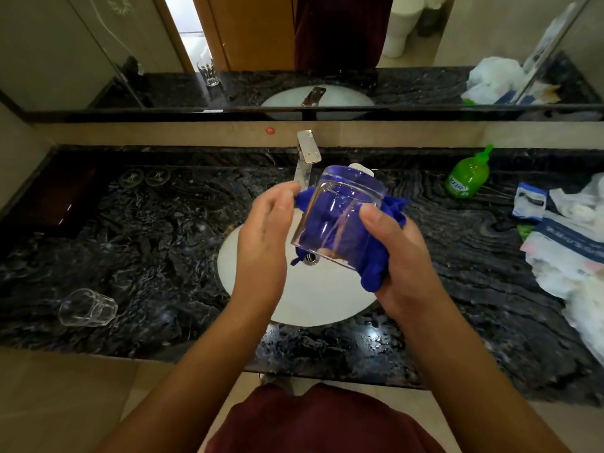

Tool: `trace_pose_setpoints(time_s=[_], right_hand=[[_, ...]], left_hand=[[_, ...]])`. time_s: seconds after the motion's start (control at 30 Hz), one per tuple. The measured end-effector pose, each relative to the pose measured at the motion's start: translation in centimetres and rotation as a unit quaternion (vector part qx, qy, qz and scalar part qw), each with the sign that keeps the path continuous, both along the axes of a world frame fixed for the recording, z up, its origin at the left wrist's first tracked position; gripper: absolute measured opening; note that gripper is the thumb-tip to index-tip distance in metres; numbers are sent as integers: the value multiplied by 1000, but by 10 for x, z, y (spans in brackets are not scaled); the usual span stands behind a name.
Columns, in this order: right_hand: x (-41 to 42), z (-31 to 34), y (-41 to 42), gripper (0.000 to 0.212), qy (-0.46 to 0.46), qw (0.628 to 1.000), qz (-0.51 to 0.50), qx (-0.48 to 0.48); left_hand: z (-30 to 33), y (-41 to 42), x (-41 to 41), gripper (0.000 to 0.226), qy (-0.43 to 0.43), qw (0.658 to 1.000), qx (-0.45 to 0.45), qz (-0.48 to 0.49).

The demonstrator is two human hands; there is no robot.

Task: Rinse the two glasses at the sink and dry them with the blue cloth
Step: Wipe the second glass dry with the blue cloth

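Observation:
A clear glass (pixel 340 210) is held over the white sink basin (pixel 313 302), tilted with its base pointing away from me. The blue cloth (pixel 376 266) is stuffed inside it and hangs out below. My right hand (pixel 402 256) grips the cloth, with its thumb pressed against the glass wall. My left hand (pixel 264 237) touches the glass's left side with fairly straight fingers. A second, faceted glass (pixel 88 308) stands upside down on the dark counter at the left.
A chrome faucet (pixel 305 158) stands behind the basin. At the back right is a green soap bottle (pixel 467 174). White plastic bags and packets (pixel 568 243) lie along the right counter. A mirror (pixel 294 50) runs along the wall behind.

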State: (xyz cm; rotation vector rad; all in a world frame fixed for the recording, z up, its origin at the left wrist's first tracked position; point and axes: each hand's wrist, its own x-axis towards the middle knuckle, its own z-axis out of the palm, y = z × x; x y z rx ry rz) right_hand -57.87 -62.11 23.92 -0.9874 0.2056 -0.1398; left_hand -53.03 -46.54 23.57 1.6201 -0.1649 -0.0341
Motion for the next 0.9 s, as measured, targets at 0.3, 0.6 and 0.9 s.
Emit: trace_pose_setpoints(time_s=[0.3,0.6,0.9], right_hand=[[2,22,19,42,-5,991,4,-131],[-22,4,65,55,-63,979,-89,-175],[-3,19,38,32,-263,828,-123,-480]], left_hand=[[16,-18,-7,40,-111,987,-96,-66],[21,-20,9,54,-9,964,-257,70],[8,-12,11,48,140,955,-255,-61]])
